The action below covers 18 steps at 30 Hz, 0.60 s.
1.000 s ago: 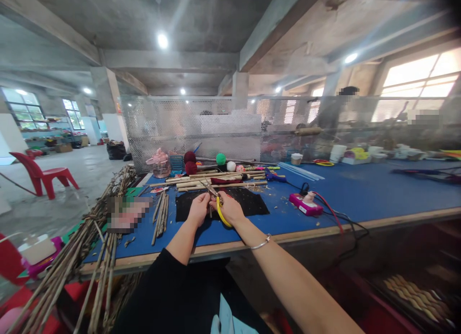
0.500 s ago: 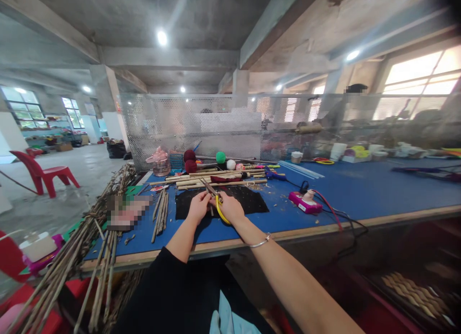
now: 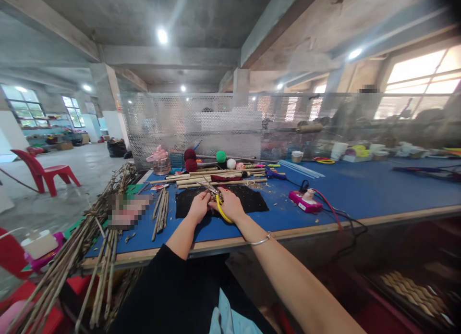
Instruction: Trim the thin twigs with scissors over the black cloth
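Head view: two bare hands work close together over a black rectangular cloth (image 3: 252,200) on a blue-topped wooden-edged table (image 3: 281,224).
Step in hand: seemingly snipping or trimming something small between the hands; whether a cut is under way cannot be told.
Right hand (image 3: 232,205): wrapped around a pair of metal scissors with yellow loop handles (image 3: 221,212), gripping them by the loops.
Left hand (image 3: 199,203): fingers curled in, just beside the scissors; whether they pinch anything cannot be told.
Scissors: the yellow loop hangs below the right fingers, the blades point away from the body, slanting left, beyond the grip.
Short brown sticks (image 3: 160,214): lying left of the cloth, apart from both hands.
Next move: would call for a steady left hand, with fingertips clear of the blades.
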Tool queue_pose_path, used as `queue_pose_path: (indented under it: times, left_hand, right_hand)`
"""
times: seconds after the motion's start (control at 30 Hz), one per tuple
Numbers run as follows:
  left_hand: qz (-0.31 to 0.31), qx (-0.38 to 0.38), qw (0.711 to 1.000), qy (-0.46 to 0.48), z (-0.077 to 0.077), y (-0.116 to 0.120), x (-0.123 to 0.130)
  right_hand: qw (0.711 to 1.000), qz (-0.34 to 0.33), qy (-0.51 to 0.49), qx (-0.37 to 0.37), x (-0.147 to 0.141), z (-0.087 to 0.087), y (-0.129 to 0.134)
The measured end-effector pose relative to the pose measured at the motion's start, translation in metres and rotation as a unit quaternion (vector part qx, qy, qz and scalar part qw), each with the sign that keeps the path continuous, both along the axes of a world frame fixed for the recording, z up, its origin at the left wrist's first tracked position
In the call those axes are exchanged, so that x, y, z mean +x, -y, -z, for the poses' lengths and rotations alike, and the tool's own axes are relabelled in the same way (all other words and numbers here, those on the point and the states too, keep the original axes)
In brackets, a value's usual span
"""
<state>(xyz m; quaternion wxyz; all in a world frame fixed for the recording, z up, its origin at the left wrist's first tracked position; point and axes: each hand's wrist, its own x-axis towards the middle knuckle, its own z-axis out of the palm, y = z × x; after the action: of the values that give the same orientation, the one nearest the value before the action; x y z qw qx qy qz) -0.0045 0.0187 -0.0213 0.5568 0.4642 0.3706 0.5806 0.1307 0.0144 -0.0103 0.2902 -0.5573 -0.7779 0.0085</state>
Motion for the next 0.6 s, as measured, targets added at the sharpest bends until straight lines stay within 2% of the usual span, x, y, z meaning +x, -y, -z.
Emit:
queue_pose_path:
  times: [0.17,0.3,0.6]
  left_hand:
    - [0.004,-0.009,1.000,0.004,0.001,0.000,0.001]
    - [0.014,-0.010,1.000,0.013,0.000,0.001,0.001]
    - [-0.007,0.004,1.000,-0.009,0.000,0.000,-0.001]
  right_hand:
    - [1.000,-0.004,-0.008,0.006,0.000,-0.002,0.001]
    - [1.000,-0.005,-0.008,-0.023,-0.001,-0.007,0.005]
    - [0.997,0.046,0.025,-0.051,-0.005,-0.011,0.013]
